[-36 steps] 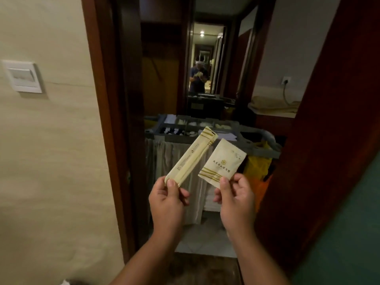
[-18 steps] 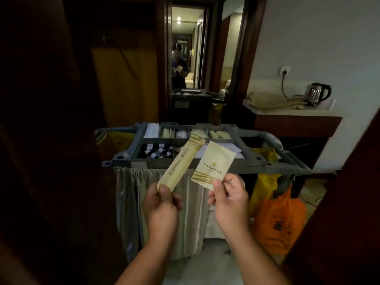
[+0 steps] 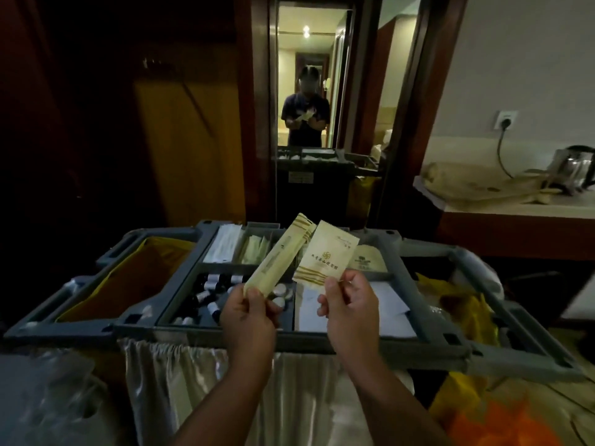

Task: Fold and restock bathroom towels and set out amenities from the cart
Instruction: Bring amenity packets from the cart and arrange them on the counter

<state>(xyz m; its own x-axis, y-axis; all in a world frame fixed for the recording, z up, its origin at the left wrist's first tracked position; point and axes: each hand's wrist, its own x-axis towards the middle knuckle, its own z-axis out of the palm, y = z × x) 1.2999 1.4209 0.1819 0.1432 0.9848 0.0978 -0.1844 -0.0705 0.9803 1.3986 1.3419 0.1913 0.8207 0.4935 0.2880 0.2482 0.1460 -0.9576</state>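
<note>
My left hand (image 3: 248, 312) pinches the lower end of a long narrow cream sachet (image 3: 278, 254) that slants up to the right. My right hand (image 3: 349, 305) pinches the bottom edge of a wider cream packet (image 3: 326, 255) printed with a gold emblem and stripes. Both packets hang above the grey housekeeping cart (image 3: 225, 331). Its top tray holds small dark bottles with white caps (image 3: 209, 289), white wrapped items (image 3: 223, 244), pale green sachets (image 3: 254, 249) and white folded sheets (image 3: 383, 304).
A yellow bag (image 3: 122, 281) hangs in the cart's left frame; yellow and orange bags (image 3: 502, 413) sit at its right. A grey curtain (image 3: 180, 391) covers the cart front. A counter at right carries a kettle (image 3: 576, 169) and beige cloth (image 3: 467, 185). A mirror (image 3: 306, 91) stands behind.
I have passed through the doorway and come up close to the cart, which now fills the lower view. Both hands keep their packets held up, now over the tray.
</note>
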